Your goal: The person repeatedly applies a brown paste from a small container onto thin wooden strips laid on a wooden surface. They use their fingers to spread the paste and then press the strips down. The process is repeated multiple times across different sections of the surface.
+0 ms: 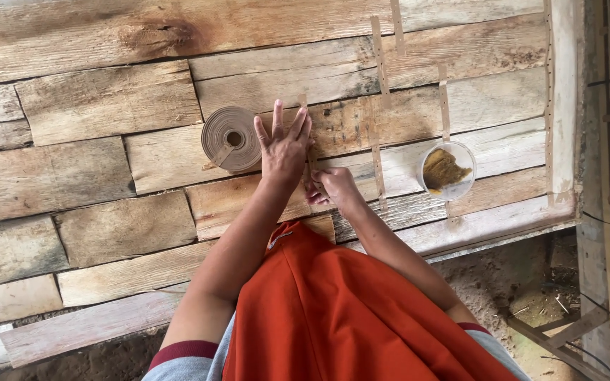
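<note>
Head view puts both of our hands together near the middle of the plank tabletop (107,106). Our left hand (284,148) lies flat, palm down, fingers spread and pointing toward 12 o'clock, pressing on the wood. Under its fingertips, and just to its 3 o'clock side, runs a narrow tan strip (310,152); its long axis lies 12 to 6 o'clock, parallel to the fingers. The upper end of the strip shows beyond the fingertips near 12 o'clock.

Our right hand (333,187) sits at about 4 o'clock from the left hand, touching or nearly touching it. Its fingers are curled in, and they appear to pinch the lower end of the same strip, though we cannot tell the exact grip, since the knuckles hide it. The strip therefore lies between the two hands: the left holds down its upper part, the right meets its near end. The right hand is the nearer one to that free end.

Moving outward, a coiled roll of tan strip (231,139) lies flat on the tabletop at 9 o'clock from the left hand, just beside it, with its loose tail toward the wrist. At 3 o'clock from the right hand, well apart, stands a round clear bowl (447,171) holding a brownish mass. Between bowl and hands, several more strips (378,169) lie on the wood, all running 12 to 6 o'clock, side by side and apart from one another.
</note>
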